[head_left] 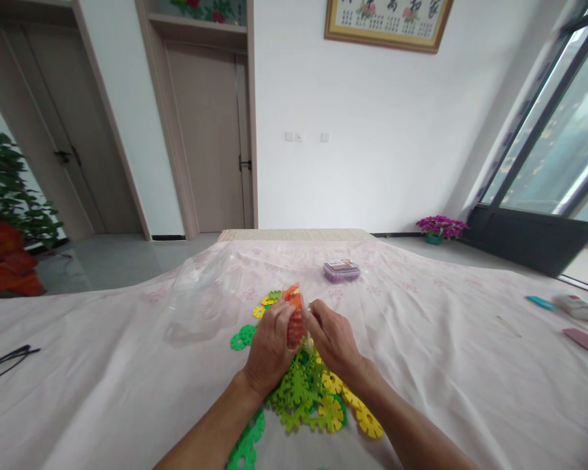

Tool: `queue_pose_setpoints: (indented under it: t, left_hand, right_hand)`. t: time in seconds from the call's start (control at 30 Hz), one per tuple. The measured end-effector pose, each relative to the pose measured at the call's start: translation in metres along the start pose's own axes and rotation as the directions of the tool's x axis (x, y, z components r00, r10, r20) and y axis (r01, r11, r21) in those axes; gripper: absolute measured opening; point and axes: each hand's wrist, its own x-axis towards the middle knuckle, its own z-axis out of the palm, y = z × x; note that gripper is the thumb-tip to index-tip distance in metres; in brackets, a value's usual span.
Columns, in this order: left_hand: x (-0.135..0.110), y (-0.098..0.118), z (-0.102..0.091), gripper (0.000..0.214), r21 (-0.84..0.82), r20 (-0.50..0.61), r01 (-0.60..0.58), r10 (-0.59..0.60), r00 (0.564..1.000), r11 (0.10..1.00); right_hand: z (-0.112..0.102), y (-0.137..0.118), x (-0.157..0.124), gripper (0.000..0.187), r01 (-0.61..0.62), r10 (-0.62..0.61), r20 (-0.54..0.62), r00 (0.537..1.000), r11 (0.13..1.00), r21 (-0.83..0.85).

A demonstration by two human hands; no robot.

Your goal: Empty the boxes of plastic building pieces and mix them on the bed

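My left hand (273,346) is wrapped round an orange-red pack (294,318), which looks like a stack of pieces in clear plastic. It is held upright above the bed-like surface. At the pack's right side, my right hand (334,336) has its fingers closed on a clear plastic edge; the fingertips are partly hidden. Below both hands lies a heap of light green notched pieces (301,388). Yellow notched discs (369,423) lie to the right of the heap. Green discs (246,335) lie by my left wrist, with more green discs (247,444) near my left forearm.
A clear plastic container (203,290) rests at the left on the pale flowered cloth (127,365). Further back sits a purple pack (342,270) with a label. Eyeglasses (10,362) lie far left. At far right are a blue item (540,302), a white packet (575,307) and a pink item (585,339).
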Motion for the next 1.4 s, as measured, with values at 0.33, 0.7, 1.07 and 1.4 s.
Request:
queue_pose_setpoints:
  t: [0.33, 0.7, 1.07, 1.4]
  left_hand:
    - [0.004, 0.002, -0.004, 0.055, -0.011, 0.008, 0.037, -0.037, 0.999, 0.999]
    - [-0.008, -0.025, -0.008, 0.067, -0.009, -0.074, 0.190, -0.190, 0.979, 0.982]
    - [-0.007, -0.022, -0.022, 0.046, 0.133, 0.004, -0.292, 0.295, 0.956, 0.947]
    - [-0.004, -0.018, -0.029, 0.046, 0.150, -0.101, -0.229, 0.245, 0.964, 0.962]
  right_hand:
    - [0.001, 0.011, 0.006, 0.030, -0.085, 0.092, -0.107, 0.990, 0.994, 0.075]
    - [-0.031, 0.048, 0.019, 0.030, -0.203, 0.215, -0.269, 0.939, 0.976, 0.075]
    - [-0.030, 0.063, 0.020, 0.030, -0.154, 0.143, -0.416, 0.898, 0.988, 0.007]
    - [-0.041, 0.068, 0.023, 0.028, -0.124, 0.220, -0.529, 0.820, 0.969, 0.212]
